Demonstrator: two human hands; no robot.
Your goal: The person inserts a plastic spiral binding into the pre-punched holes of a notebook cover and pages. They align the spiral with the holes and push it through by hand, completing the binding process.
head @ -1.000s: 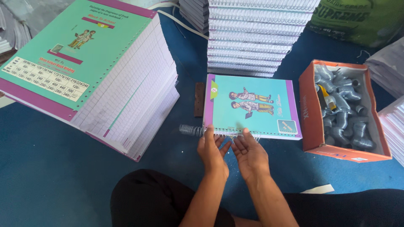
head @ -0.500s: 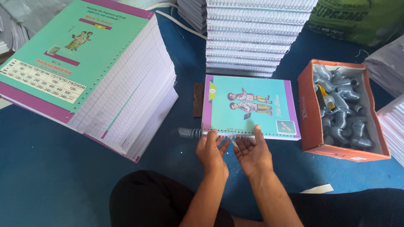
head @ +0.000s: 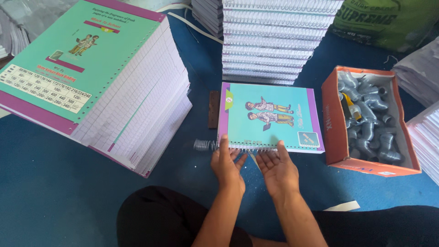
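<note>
- Blue floor covering (head: 55,201) runs under everything; the person sits on it, dark-clothed knees at the bottom of the view.
- Tall stack of unbound sheets (head: 137,105) at the left, tilted, with a teal-and-purple cover on top and a row of punched holes along its right edge.
- Pile of finished spiral notebooks (head: 274,41) straight ahead, coil edges facing the person, just behind the book in hand.
- Green sack (head: 388,23) at the top right corner, partly out of view.
- More white paper stacks (head: 423,73) along the right edge.
- Orange cardboard box (head: 333,123) to the right of the work, open, full of loose silver wire coils (head: 370,128).
- Notebook (head: 270,116) lying flat on the floor in front of the person, between the tall stack and the orange box; teal cover, purple side bands, a drawing of two children. Its punched edge faces the person.
- Small dark brown strip (head: 214,109) lying just beside the notebook's left edge.
- Left hand (head: 227,165) palm down at the notebook's near left corner; fingers loosely together, tips touching the cover edge and the coil there.
- Right hand (head: 276,169) palm up, fingers spread and slightly curled, tips under the notebook's near edge. It pinches nothing.
- Wire spiral (head: 205,145) threaded along the near edge; its free end sticks out past the left corner, just left of the left hand.
</note>
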